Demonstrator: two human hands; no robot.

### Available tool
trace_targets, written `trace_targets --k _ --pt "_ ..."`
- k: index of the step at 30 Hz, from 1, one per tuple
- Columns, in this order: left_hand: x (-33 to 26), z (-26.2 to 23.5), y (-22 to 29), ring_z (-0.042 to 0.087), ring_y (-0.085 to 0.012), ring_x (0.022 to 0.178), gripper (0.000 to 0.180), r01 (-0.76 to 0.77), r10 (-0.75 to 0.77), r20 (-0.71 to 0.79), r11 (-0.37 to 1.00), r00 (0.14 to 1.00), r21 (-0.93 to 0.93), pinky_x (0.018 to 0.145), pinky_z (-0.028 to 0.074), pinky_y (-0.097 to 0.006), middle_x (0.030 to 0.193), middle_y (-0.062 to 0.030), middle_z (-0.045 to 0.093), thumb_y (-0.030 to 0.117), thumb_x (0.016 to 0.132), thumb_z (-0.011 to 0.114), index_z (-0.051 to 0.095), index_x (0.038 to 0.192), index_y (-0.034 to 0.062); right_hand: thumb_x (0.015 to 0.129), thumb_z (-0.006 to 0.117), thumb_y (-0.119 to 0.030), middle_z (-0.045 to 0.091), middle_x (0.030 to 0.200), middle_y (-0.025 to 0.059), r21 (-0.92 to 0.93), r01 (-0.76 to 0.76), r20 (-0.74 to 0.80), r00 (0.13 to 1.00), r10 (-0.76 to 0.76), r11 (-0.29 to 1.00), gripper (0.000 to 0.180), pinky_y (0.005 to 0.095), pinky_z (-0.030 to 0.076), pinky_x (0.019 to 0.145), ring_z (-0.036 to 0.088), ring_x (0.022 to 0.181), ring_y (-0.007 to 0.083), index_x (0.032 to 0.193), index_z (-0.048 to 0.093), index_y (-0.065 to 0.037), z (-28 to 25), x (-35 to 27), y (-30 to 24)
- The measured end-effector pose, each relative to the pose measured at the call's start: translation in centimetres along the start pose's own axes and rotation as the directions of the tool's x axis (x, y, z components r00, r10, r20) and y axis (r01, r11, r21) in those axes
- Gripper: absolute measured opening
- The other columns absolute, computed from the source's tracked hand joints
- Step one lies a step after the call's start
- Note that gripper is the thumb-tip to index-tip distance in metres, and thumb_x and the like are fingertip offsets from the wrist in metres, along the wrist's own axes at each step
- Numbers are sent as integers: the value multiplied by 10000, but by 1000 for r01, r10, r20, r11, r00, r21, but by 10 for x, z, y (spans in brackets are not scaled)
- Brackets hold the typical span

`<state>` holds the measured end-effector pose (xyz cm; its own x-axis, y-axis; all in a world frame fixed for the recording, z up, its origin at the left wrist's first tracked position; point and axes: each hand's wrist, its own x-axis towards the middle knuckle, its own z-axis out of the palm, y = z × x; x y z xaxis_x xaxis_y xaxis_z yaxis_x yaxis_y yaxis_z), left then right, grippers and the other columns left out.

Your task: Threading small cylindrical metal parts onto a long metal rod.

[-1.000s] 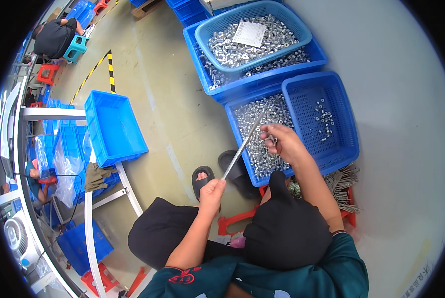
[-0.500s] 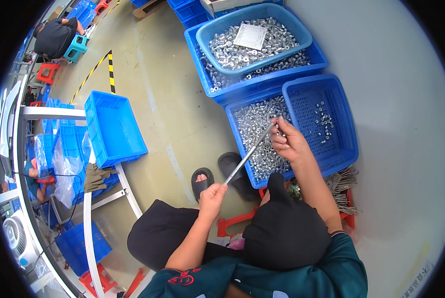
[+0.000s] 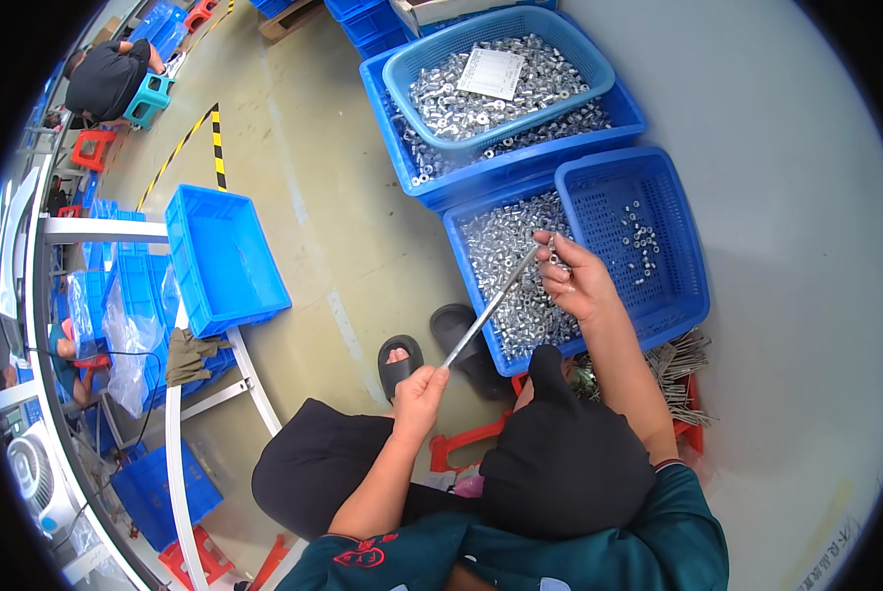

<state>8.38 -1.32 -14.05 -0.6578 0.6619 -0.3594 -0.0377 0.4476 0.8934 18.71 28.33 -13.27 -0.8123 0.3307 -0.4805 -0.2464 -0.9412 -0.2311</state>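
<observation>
Head view: the left hand (image 3: 420, 399) is closed firmly around the near end of a slim metal rod (image 3: 486, 313), which slants up and away to the right, its far part over the left side of a blue bin (image 3: 474, 300) filled with small metal fittings (image 3: 506, 231). The right hand (image 3: 577, 281) is at the rod's far end, above the same bin, its fingers curled in around what look like a few loose fittings; whether they also grip the rod's tip cannot be told.

A dark blue perforated basket (image 3: 680, 254) sits against the bin's right side, with scattered fittings (image 3: 642, 241) on its mesh bottom. Beyond, a light blue basket (image 3: 599, 84) heaped with metal fittings and topped by a paper slip (image 3: 491, 73) rests in a blue crate (image 3: 520, 165) holding more of them. A pile of thin metal rods (image 3: 673, 369) lies beside the right forearm, near the dark basket's closer edge.

To the left, a bright blue tub (image 3: 220, 256) rests by a white metal frame (image 3: 177, 473) with an olive cloth (image 3: 190, 357) draped over it. Farther off, a co-worker (image 3: 101, 81) sits on a teal stool (image 3: 149, 98).
</observation>
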Motion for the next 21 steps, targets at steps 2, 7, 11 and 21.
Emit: trace_targets --k 2,7,11,21 --pt "-1 1 2 329 -59 511 342 -3 3 1 1000 1000 -3 465 286 -255 519 16 357 214 889 565 470 627 16 937 469 -177 514 755 50 -2 -11 56 998 11 1000 206 174 310 403 378 487 56 1019 530 1 -4 1 0" --pt "-3 4 9 331 -60 514 343 13 -13 28 1000 1000 -5 468 290 -252 521 18 361 215 886 572 470 629 11 917 517 -181 482 700 20 29 -13 108 994 10 999 168 164 295 394 375 480 41 958 564 -25 -1 0 3" --pt "-3 3 9 329 -58 515 343 0 -1 19 1000 1000 25 465 290 -255 522 14 362 217 886 572 474 633 7 898 547 -162 468 683 -1 -40 -37 101 994 41 998 151 161 289 393 373 474 35 936 585 -21 9 -2 6" --pt "-1 -2 8 364 -120 478 325 -46 51 -37 989 998 139 492 342 -291 493 -54 370 212 869 585 486 632 12 871 569 -113 450 609 -24 -638 147 14 984 -180 756 124 165 265 414 357 470 31 905 590 4 37 -12 -3"
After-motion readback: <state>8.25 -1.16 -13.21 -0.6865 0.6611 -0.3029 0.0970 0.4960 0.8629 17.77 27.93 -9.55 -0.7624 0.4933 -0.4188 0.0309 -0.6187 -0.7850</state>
